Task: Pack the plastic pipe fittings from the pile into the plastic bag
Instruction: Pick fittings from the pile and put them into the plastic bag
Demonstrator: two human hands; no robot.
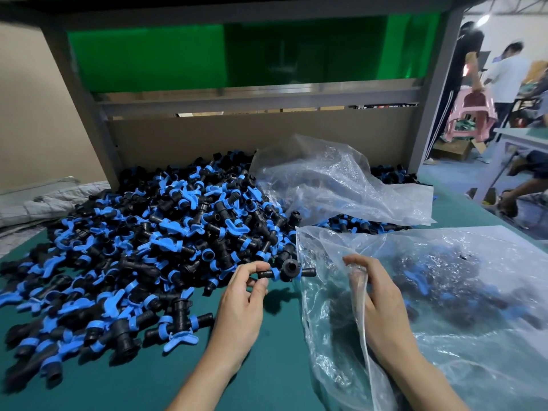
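1. Left hand (243,295): thumb and fingertips pinch one end of a fitting (286,271), held level above the mat.
2. Fitting: black hard plastic, T-shaped, with a round open socket facing the camera and a blue ring on each side arm. Its right tip sits at the bag's edge.
3. Right hand (376,304): fingers curled, gripping the crumpled rim of the plastic bag (462,253).
4. Plastic bag: clear thin film, wrinkled and glossy, lying near right. Dark and blue fittings show blurred through it.
5. Pile (148,232): many black-and-blue fittings with blue wing-shaped handles, heaped left and centre, just beside the bag's mouth.
6. Table (267,369): flat, matte teal-green mat.
7. Second bag (341,185): clear, crumpled, lying on the pile's far right.
8. Cardboard panel (237,137): brown, smooth, far behind the pile.
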